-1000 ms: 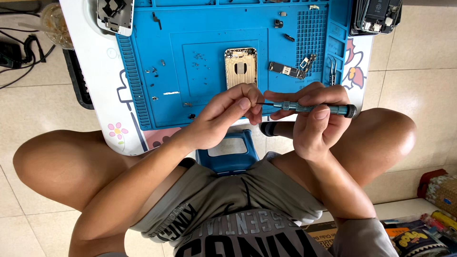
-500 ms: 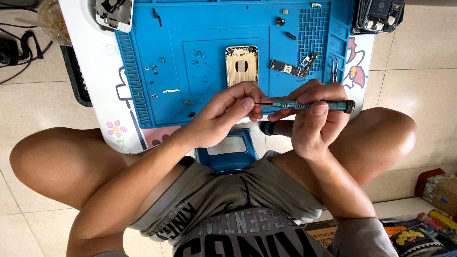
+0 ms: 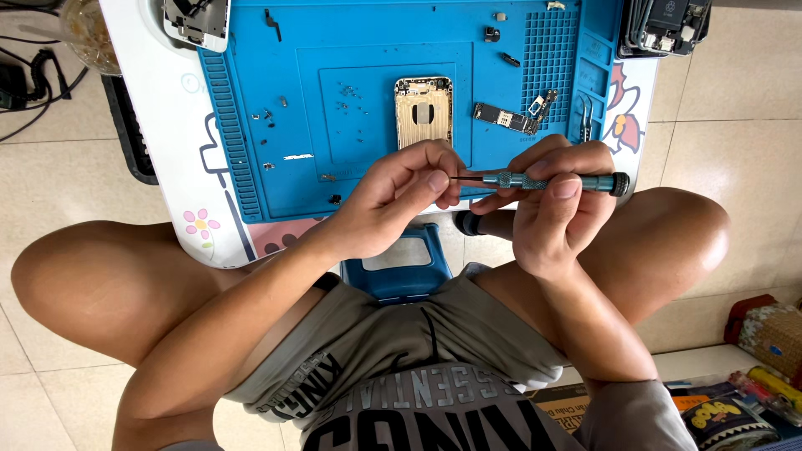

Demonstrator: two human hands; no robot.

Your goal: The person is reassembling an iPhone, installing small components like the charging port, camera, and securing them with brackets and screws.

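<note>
While you sat low with your knees apart, your right hand (image 3: 555,213) held a slim teal screwdriver (image 3: 551,180) lying nearly level, its thumb on top of the shaft and the other fingers curled under it, so this hand was closed around the tool. Your left hand (image 3: 401,196) was also mostly closed: the thumb and first fingers were pinched together at the thin dark tip of the screwdriver, touching it; whether they held a small part there, I could not tell. Both hands met in the air just over the near edge of the blue mat (image 3: 251,108), above the blue stool (image 3: 401,271) between your legs. The mat lay on a white table (image 3: 163,150) with flower drawings. On the mat, just beyond your left hand, lay a gold phone shell (image 3: 423,111), open side up. A small circuit board (image 3: 505,119) lay just to its right, and tweezers (image 3: 585,117) lay near the right side of the mat. Some tiny screws (image 3: 349,92) were scattered to the left of the shell. At the far left corner of the table sat another phone part (image 3: 196,21), and at the far right corner a dark device (image 3: 664,25), both partly cut by the frame.
</note>
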